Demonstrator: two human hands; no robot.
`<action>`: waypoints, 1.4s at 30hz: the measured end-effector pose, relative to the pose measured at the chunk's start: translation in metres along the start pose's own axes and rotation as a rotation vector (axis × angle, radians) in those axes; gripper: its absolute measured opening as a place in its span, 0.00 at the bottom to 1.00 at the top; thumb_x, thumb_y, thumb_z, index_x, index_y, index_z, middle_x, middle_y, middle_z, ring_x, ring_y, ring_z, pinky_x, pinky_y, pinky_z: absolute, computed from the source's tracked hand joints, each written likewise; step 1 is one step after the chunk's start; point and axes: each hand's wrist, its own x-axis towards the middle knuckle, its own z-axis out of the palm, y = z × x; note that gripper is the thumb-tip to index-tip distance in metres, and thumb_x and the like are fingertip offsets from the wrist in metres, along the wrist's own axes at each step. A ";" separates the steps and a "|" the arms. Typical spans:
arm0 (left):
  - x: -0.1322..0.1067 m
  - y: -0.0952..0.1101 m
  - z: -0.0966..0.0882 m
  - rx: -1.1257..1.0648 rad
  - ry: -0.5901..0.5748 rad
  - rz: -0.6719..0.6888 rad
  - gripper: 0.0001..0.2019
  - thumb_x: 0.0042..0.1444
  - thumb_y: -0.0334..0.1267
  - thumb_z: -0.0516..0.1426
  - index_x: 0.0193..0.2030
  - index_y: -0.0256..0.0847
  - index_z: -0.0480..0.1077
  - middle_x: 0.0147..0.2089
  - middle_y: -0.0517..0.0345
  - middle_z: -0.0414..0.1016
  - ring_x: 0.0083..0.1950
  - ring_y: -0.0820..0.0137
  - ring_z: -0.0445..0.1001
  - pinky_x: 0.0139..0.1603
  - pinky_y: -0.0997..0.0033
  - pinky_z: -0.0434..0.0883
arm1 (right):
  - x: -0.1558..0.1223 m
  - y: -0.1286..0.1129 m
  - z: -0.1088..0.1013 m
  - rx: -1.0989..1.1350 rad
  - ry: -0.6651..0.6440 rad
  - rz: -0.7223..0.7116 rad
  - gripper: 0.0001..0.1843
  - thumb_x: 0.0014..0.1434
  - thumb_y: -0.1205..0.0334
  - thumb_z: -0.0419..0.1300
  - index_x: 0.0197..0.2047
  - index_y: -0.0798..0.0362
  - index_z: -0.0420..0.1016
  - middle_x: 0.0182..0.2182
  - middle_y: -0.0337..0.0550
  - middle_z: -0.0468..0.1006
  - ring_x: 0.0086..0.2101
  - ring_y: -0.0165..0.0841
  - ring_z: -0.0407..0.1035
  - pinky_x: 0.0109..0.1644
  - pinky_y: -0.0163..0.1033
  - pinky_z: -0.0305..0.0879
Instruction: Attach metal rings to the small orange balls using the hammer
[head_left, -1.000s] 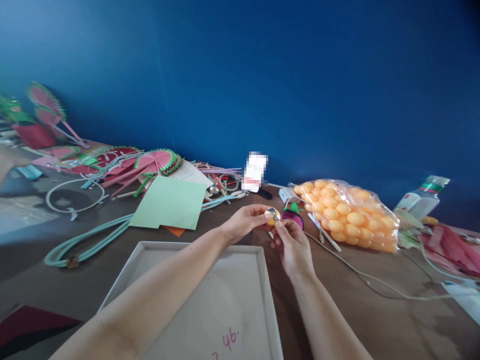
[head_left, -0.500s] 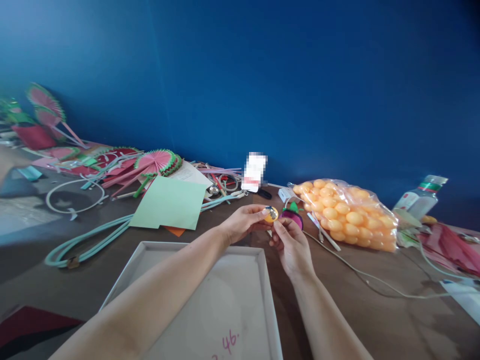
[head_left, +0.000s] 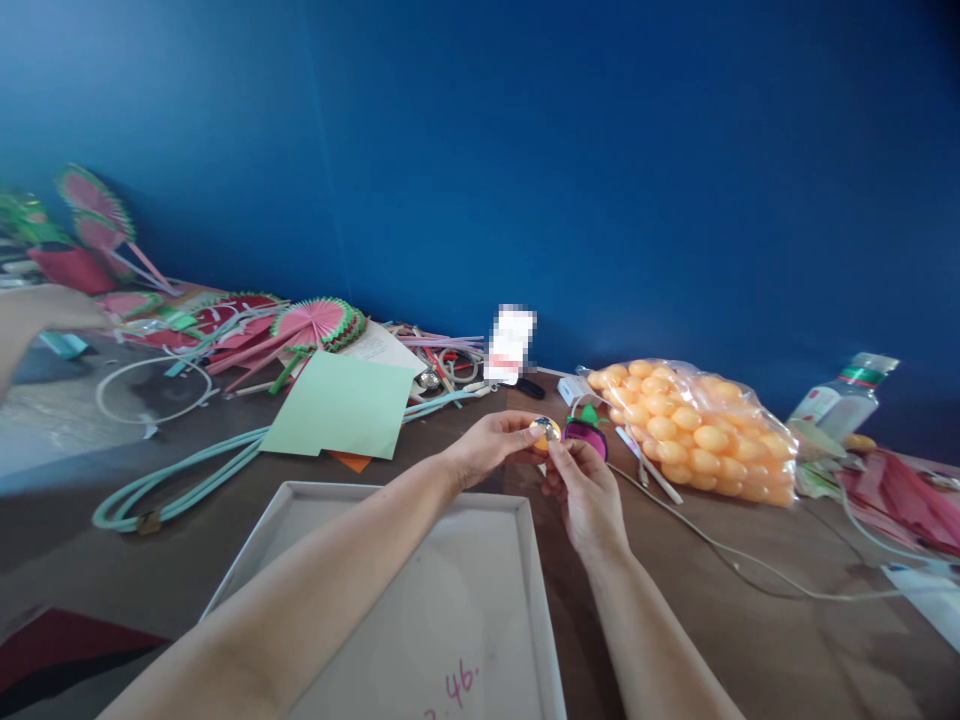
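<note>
Brown table under a blue wall: left hand [head_left: 487,447] grips the ball [head_left: 540,437], at 9 o'clock of the purple ornament [head_left: 587,433]; right hand [head_left: 589,492], slightly lower a moment ago, now pinches the ball's silver cap [head_left: 548,429].

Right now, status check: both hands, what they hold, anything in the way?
Left hand pinching orange ball. Right hand pinching at its shiny top. Just behind, purple craft piece; tray below; nothing blocking the hands.
</note>
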 end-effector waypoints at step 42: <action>-0.002 -0.001 -0.001 0.145 0.043 -0.033 0.19 0.47 0.49 0.62 0.38 0.32 0.76 0.37 0.48 0.76 0.39 0.67 0.74 0.47 0.66 0.68 | 0.000 -0.002 -0.005 -0.346 -0.064 -0.112 0.17 0.53 0.45 0.62 0.29 0.50 0.67 0.20 0.33 0.67 0.19 0.26 0.57 0.22 0.33 0.53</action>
